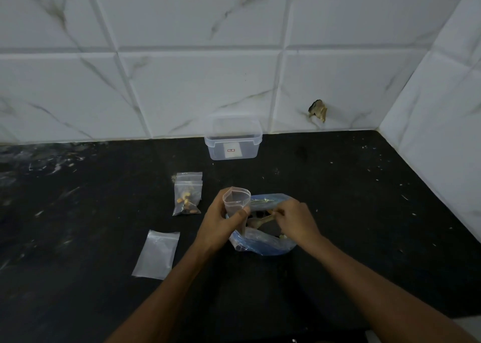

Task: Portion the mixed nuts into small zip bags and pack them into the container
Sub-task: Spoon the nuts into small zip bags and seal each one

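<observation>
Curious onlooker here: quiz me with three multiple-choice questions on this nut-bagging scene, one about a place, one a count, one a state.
1. Where does the clear container stand?
A. against the tiled wall
B. beside the person's elbow
C. on top of the big bag

2. How many small zip bags lie flat and empty on the counter?
A. one
B. three
C. five

3. The small bag in the left hand is:
A. zipped shut
B. held open
C. torn in half

Answers:
1 A, it sits at the counter's back edge.
2 A, only one empty bag lies there.
3 B, its mouth gapes round.
</observation>
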Tool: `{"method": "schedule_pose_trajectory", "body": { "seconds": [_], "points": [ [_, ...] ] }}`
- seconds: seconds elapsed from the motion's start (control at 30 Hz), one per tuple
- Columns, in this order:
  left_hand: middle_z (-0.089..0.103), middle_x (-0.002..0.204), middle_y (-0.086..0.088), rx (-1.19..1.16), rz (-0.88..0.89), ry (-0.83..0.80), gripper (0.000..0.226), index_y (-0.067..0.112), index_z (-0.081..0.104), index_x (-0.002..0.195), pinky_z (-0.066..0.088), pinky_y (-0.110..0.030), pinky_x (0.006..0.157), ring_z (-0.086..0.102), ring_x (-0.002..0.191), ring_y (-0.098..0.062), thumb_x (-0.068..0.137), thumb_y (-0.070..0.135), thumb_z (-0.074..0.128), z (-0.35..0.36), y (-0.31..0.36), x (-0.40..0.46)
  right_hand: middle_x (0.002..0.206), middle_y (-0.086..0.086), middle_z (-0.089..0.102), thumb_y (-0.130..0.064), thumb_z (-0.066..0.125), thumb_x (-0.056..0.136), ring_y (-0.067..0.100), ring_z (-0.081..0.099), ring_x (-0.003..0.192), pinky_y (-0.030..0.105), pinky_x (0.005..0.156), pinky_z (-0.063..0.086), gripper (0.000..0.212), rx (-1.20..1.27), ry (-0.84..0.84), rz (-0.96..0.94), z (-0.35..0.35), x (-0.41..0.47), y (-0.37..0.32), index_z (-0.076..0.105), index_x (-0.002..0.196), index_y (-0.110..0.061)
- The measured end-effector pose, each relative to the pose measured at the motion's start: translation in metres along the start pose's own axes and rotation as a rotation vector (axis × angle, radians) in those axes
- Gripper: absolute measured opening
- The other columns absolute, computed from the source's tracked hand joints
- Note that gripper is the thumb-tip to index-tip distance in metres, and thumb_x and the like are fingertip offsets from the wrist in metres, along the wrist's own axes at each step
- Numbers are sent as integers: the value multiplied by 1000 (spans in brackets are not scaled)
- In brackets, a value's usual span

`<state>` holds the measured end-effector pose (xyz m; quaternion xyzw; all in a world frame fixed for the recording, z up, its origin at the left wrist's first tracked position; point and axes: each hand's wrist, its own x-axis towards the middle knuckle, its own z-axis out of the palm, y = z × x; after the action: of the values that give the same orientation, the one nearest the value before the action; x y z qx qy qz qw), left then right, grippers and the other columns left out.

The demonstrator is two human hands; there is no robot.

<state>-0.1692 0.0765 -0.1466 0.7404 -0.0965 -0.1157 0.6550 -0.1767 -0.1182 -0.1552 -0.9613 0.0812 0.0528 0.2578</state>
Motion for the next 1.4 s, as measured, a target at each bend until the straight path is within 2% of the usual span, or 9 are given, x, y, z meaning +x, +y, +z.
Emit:
{"method": "schedule_pose_trajectory", "body": {
  "seconds": [0.07,0.2,0.43,0.7,0.87,1.03,1.17,1.3,1.4],
  "points": [
    [64,116,12,5,1,1,36,39,55,116,51,-29,91,62,107,0,88,20,68,0,-1,1,79,2,70,-14,52,96,13,67,68,31,70,57,21,43,-25,26,10,2,-7,73,93,-14],
    [64,116,13,-1,2,4,36,38,55,118,52,-27,88,62,108,-2,89,23,68,-1,-1,0,74,4,67,-12,52,97,10,63,57,21,50,50,17,290,-113,225,8,6,-9,69,95,-13],
    [62,114,14,-24,-5,64,34,44,51,113,52,-19,77,62,102,3,88,25,67,-7,7,-3,80,10,68,-6,54,95,13,61,62,23,52,48,13,581,-180,405,-28,-3,10,66,100,-8],
    [63,114,14,90,69,53,41,36,53,121,52,-24,86,61,105,1,86,22,71,1,8,1,80,8,66,-7,54,95,12,57,62,22,53,46,16,737,-94,370,-111,-14,-1,69,96,-7],
    [61,116,14,108,84,11,42,35,52,122,49,-9,78,58,106,4,86,25,72,12,13,3,83,7,69,-11,56,95,11,59,61,23,52,47,14,640,-29,195,-145,-21,-25,70,94,-14],
    [64,114,13,65,79,6,45,31,53,126,48,-9,77,60,103,4,85,28,72,25,18,4,77,-3,66,-18,56,96,3,63,55,13,48,47,12,182,97,-125,-130,-38,-51,67,93,-23],
    [65,107,12,54,110,43,38,30,56,118,47,-8,75,61,97,5,85,19,72,29,21,4,84,2,64,-17,55,94,12,60,70,32,68,53,13,-199,212,-510,-106,-47,-56,68,95,-14],
    [65,111,12,36,98,44,41,31,55,119,48,-8,77,62,101,3,85,19,73,29,20,7,75,3,61,-10,72,79,12,52,51,23,45,46,7,-433,230,-736,-94,-50,-52,67,84,-12],
    [64,112,12,43,95,59,43,32,54,121,49,-10,76,61,101,3,84,20,73,28,18,8,72,3,58,-13,61,86,12,49,49,26,42,47,5,-430,314,-782,-93,-50,-49,65,82,-12]
  ]
}}
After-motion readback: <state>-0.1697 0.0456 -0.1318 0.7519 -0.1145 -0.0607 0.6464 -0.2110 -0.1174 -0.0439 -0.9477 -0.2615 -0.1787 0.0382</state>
